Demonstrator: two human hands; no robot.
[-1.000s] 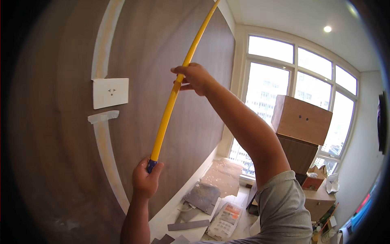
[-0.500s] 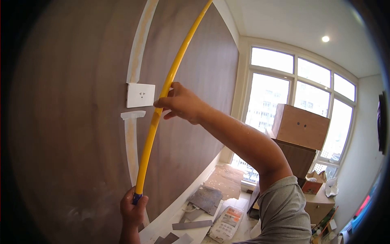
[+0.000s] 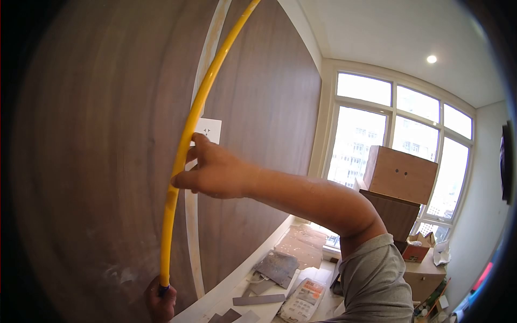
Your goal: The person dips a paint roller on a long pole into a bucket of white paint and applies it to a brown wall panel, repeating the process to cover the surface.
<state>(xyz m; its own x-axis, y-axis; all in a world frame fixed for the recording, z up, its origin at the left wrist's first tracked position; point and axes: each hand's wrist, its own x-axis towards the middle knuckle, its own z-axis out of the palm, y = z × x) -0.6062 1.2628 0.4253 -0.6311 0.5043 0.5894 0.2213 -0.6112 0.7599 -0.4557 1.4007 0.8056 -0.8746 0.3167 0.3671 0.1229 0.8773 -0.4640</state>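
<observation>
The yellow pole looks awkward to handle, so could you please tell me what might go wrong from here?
In this view the yellow pole crosses in front of the white socket plate, so a careless swing might knock it. The pole's upper end runs out of the picture, so it could strike something unseen.

No words or numbers can be read: the print and orange label on the white bag [image 3: 302, 302] lying on the floor [image 3: 325, 273] are too small.
</observation>
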